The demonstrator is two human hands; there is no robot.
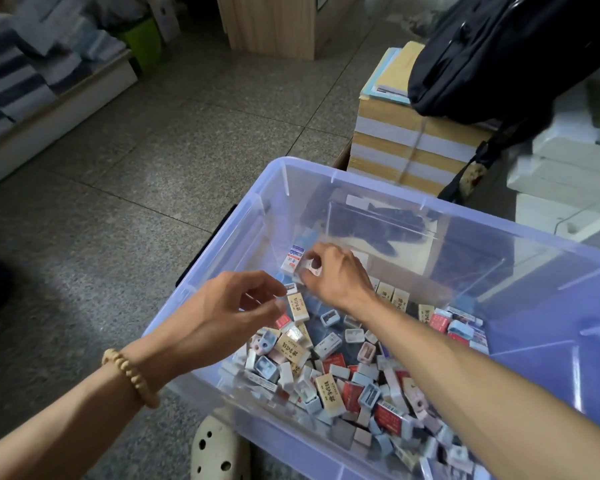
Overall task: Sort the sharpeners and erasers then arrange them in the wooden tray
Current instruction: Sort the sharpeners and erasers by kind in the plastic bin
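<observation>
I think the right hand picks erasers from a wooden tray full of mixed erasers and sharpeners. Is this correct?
Not quite. In the head view the right hand picks erasers from a clear plastic bin, not a wooden tray. It does hold mixed erasers and sharpeners.

A grey speckled tiled floor (160,140) is seen. Bundled stacks of paper (409,147) are tied with string, and a dark bag (506,53) is rested on them. A wooden crate (271,26) is placed further back. A cream perforated clog (215,452) is shown below. Blurred folded stacks, possibly textiles (25,60), are shelved at left.
</observation>
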